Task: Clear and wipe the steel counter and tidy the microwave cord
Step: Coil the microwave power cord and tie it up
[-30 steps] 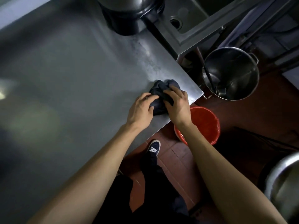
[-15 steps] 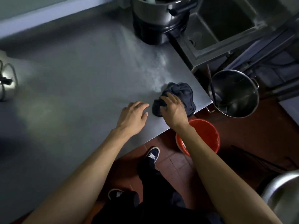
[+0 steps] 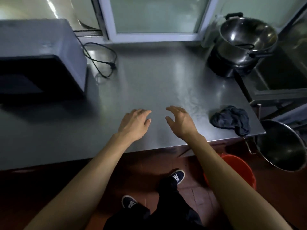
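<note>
The steel counter (image 3: pixel 149 83) stretches across the view. A crumpled dark cloth (image 3: pixel 230 119) lies at its front right corner, partly hanging over the edge. My left hand (image 3: pixel 134 123) and my right hand (image 3: pixel 180 119) hover side by side over the counter's front middle, fingers relaxed and holding nothing. The right hand is well left of the cloth. A grey microwave (image 3: pixel 39 58) with a dark door stands at the left. Its black cord (image 3: pixel 101 58) lies in loose loops on the counter beside it, with the plug (image 3: pixel 112 65) resting free.
A steel pot (image 3: pixel 245 39) sits on a black cooker at the back right, next to a sink (image 3: pixel 280 80). Below the counter's right end stand a large steel pot (image 3: pixel 282 145) and a red bucket (image 3: pixel 239 166). A window frame (image 3: pixel 154 37) runs behind the counter.
Both hands have let go of the cloth and moved left to the counter's front middle. The view has swung up and left, bringing the microwave and its cord into sight.
</note>
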`<state>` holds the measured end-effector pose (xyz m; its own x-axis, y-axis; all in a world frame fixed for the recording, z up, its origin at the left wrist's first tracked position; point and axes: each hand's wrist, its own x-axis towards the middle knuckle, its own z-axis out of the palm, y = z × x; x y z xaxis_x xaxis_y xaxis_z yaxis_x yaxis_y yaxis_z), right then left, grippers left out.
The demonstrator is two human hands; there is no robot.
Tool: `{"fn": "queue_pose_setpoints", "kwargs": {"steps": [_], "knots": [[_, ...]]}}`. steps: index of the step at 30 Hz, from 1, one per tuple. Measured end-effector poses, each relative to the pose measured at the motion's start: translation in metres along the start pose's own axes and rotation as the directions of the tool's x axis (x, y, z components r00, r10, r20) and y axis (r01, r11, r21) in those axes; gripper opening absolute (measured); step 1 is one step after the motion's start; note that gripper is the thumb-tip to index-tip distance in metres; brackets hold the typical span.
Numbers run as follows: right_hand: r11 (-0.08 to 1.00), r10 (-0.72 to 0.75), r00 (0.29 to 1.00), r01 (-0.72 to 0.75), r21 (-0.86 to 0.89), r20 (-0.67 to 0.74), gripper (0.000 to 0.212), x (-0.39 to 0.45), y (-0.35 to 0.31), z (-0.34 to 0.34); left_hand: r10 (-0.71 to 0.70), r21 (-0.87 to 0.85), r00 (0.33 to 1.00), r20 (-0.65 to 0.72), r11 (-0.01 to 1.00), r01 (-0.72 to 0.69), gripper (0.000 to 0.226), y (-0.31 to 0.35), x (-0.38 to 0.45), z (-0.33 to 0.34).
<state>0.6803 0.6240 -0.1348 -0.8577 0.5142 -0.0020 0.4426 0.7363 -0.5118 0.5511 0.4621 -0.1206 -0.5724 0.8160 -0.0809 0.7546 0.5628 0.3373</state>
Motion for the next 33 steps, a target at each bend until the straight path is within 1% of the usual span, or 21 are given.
{"fn": "queue_pose_setpoints", "kwargs": {"steps": [7, 15, 18, 25, 28, 33], "knots": [[0.988, -0.152, 0.985, 0.154, -0.018, 0.083, 0.042, -0.014, -0.094, 0.024, -0.108, -0.04, 0.989, -0.097, 0.994, 0.105, 0.042, -0.061, -0.077, -0.047], [0.967, -0.245, 0.953, 0.254, -0.029, 0.178, 0.041, -0.006, -0.144, 0.045, -0.217, -0.13, 0.964, -0.153, 0.971, 0.198, 0.044, -0.099, -0.115, -0.064], [0.967, -0.245, 0.949, 0.253, -0.011, 0.2, 0.041, 0.007, -0.152, 0.051, -0.26, -0.166, 0.953, -0.153, 0.958, 0.235, 0.044, -0.112, -0.117, -0.067], [0.979, -0.202, 0.946, 0.196, 0.046, 0.252, 0.041, 0.044, -0.149, 0.073, -0.311, -0.189, 0.946, -0.095, 0.938, 0.289, 0.043, -0.145, -0.097, -0.056], [0.984, -0.178, 0.945, 0.166, 0.068, 0.276, 0.041, 0.067, -0.141, 0.083, -0.321, -0.185, 0.945, -0.059, 0.934, 0.306, 0.042, -0.156, -0.072, -0.049], [0.988, -0.134, 0.946, 0.103, 0.119, 0.296, 0.04, 0.115, -0.12, 0.096, -0.321, -0.193, 0.947, 0.009, 0.929, 0.317, 0.044, -0.166, -0.009, -0.044]]}}
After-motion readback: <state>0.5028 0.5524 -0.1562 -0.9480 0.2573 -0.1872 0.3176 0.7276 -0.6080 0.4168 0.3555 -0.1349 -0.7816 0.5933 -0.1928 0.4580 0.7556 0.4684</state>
